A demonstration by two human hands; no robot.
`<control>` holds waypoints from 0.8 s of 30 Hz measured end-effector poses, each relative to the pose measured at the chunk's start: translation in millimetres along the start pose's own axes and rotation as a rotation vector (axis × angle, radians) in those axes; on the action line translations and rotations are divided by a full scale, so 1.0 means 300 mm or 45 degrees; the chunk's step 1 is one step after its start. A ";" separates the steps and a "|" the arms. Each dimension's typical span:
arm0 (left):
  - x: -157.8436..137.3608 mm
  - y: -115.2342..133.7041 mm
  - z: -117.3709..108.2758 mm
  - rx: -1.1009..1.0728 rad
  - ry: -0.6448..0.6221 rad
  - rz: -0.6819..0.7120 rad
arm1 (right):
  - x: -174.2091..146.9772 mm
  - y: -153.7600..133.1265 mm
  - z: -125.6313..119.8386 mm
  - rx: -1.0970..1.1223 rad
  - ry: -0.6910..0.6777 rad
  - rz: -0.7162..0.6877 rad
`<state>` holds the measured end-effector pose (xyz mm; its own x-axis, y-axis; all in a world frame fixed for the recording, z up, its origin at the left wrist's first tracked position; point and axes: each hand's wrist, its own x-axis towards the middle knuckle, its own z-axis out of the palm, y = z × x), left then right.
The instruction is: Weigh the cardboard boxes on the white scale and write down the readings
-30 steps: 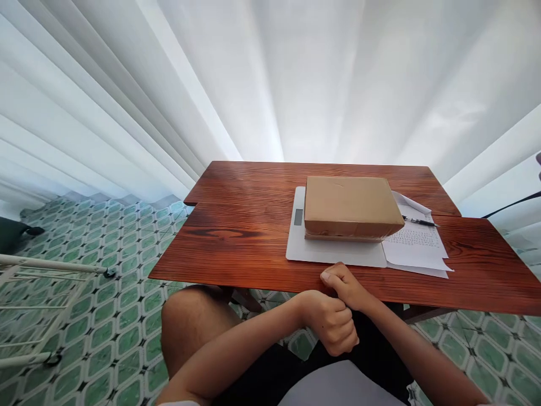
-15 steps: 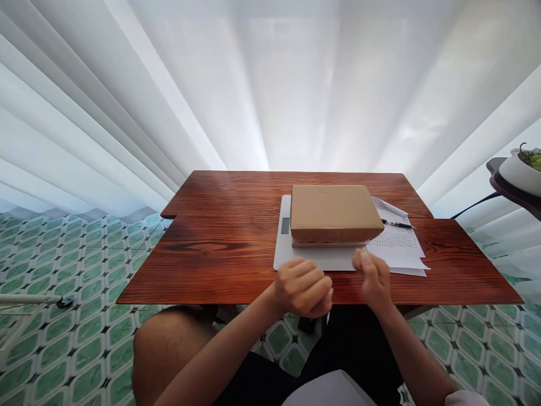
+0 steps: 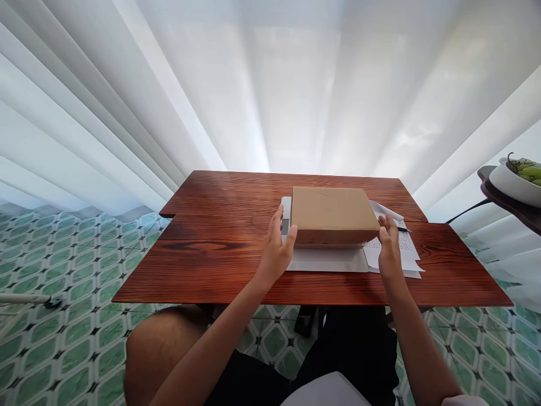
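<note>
A closed brown cardboard box [image 3: 333,211] lies on a flat pale slab [image 3: 325,260], with a small grey rectangle at the slab's left end. My left hand [image 3: 275,248] is at the box's left side, fingers stretched upward and thumb apart, the thumb overlapping the front left corner in view. On the other side, my right hand [image 3: 389,248] is held upright by the front right corner, palm toward the box and fingers extended. Whether either palm presses on the cardboard is hard to make out. Sheets of printed paper [image 3: 408,256] lie behind and beside my right hand.
A dark pen [image 3: 403,229] rests on the papers. The reddish wooden table [image 3: 203,270] has a stepped outline at both sides. White curtains [image 3: 287,84] hang behind it. At right, a white bowl with green fruit [image 3: 515,180] stands on a dark shelf [image 3: 502,197].
Both hands were closed in front of the box, near the table's front edge. They have opened, moved forward and spread to the box's two sides. The box stays on the slab.
</note>
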<state>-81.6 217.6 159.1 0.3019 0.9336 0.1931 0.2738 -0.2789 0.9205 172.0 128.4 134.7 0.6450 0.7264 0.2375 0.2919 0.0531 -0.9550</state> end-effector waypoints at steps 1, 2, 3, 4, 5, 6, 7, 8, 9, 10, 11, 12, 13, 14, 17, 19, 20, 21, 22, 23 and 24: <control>0.007 -0.004 0.000 -0.057 -0.051 -0.092 | -0.001 0.006 0.002 0.018 -0.039 0.049; 0.013 -0.007 0.000 -0.095 -0.091 -0.157 | -0.001 0.012 0.004 0.026 -0.070 0.089; 0.019 -0.008 0.000 -0.112 -0.122 -0.199 | 0.000 0.017 0.007 0.026 -0.096 0.117; 0.023 -0.008 0.001 -0.115 -0.146 -0.221 | 0.000 0.021 0.009 0.019 -0.116 0.133; 0.027 -0.008 0.003 -0.113 -0.169 -0.228 | 0.000 0.025 0.011 0.008 -0.129 0.143; 0.029 -0.007 0.005 -0.110 -0.187 -0.223 | 0.000 0.028 0.013 -0.003 -0.141 0.150; 0.030 -0.006 0.009 -0.108 -0.201 -0.208 | -0.001 0.031 0.015 -0.014 -0.150 0.160; 0.030 -0.005 0.012 -0.109 -0.209 -0.187 | -0.002 0.033 0.016 -0.024 -0.153 0.171; 0.029 -0.005 0.016 -0.113 -0.212 -0.162 | -0.003 0.035 0.017 -0.034 -0.151 0.181; 0.029 -0.005 0.019 -0.117 -0.211 -0.135 | -0.003 0.036 0.017 -0.043 -0.145 0.188; 0.028 -0.006 0.022 -0.116 -0.204 -0.112 | -0.004 0.037 0.017 -0.051 -0.136 0.188; 0.026 -0.007 0.024 -0.112 -0.196 -0.095 | -0.003 0.037 0.017 -0.056 -0.129 0.182; 0.025 -0.009 0.027 -0.110 -0.193 -0.086 | -0.003 0.037 0.017 -0.059 -0.123 0.173; 0.023 -0.011 0.029 -0.112 -0.191 -0.079 | -0.002 0.037 0.016 -0.058 -0.117 0.161; 0.017 -0.018 0.034 -0.142 -0.192 -0.064 | 0.002 0.035 0.015 -0.049 -0.091 0.124; 0.013 -0.021 0.037 -0.152 -0.195 -0.061 | 0.005 0.035 0.012 -0.047 -0.070 0.110; 0.012 -0.020 0.038 -0.151 -0.196 -0.064 | 0.007 0.036 0.011 -0.046 -0.062 0.109; 0.011 -0.019 0.038 -0.148 -0.199 -0.068 | 0.008 0.037 0.010 -0.043 -0.056 0.110; 0.010 -0.017 0.037 -0.146 -0.203 -0.072 | 0.009 0.038 0.008 -0.039 -0.052 0.110; 0.009 -0.013 0.035 -0.149 -0.204 -0.074 | 0.009 0.038 0.007 -0.035 -0.052 0.109; 0.008 -0.009 0.033 -0.153 -0.210 -0.078 | 0.010 0.037 0.006 -0.031 -0.055 0.106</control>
<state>-72.7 218.4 153.8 0.4360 0.8958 0.0866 0.1881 -0.1848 0.9646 175.9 132.4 124.5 0.6370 0.7563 0.1493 0.2559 -0.0247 -0.9664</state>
